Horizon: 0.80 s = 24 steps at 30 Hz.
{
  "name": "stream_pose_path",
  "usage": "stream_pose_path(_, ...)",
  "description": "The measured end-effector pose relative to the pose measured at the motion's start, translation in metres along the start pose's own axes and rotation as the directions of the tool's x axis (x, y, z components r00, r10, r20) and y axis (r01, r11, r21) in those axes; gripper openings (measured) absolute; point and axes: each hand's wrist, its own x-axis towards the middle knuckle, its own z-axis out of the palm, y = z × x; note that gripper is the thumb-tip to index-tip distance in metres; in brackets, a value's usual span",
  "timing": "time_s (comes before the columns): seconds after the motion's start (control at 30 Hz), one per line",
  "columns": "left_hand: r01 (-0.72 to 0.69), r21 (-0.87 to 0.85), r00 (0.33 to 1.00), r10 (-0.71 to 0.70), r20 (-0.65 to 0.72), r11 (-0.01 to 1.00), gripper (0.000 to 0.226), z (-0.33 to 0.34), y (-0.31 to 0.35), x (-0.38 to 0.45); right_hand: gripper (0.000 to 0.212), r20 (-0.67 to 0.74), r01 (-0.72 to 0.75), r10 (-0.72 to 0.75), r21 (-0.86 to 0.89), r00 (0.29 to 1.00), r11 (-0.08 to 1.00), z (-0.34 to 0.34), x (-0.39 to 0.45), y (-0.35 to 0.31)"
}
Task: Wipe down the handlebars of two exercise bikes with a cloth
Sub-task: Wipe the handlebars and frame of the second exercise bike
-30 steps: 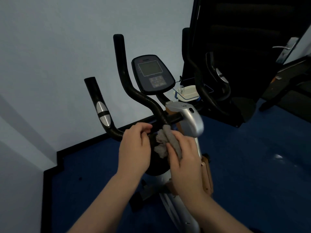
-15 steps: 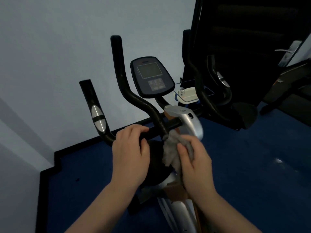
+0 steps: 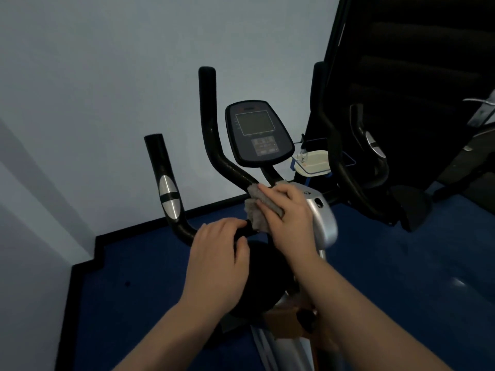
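The soft, limp grey cloth [image 3: 258, 210] is pressed by the right hand [image 3: 288, 212] against the rigid handlebar [image 3: 227, 167], which is gripped by the left hand [image 3: 218, 253] and judged best wrapped for wiping.

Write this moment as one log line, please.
step: wiping handlebar | right hand: presses grey cloth on bar | left hand: grips crossbar | console: untouched
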Motion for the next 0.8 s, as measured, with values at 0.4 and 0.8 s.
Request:
stream_pose_path(0.4,0.003,-0.025,1.0,-0.003,-0.003,1.0,0.031,-0.003,0.005,0.005,0.025,-0.13,-0.074,0.083,0.069,0.988,0.995,0.003,0.009,-0.005)
stream_pose_path(0.8,0.044,-0.037,0.999,-0.044,-0.011,0.998,0.03,-0.002,0.003,0.003,0.022,-0.139,-0.082,0.087,0.041,0.987,0.996,0.01,0.016,-0.008)
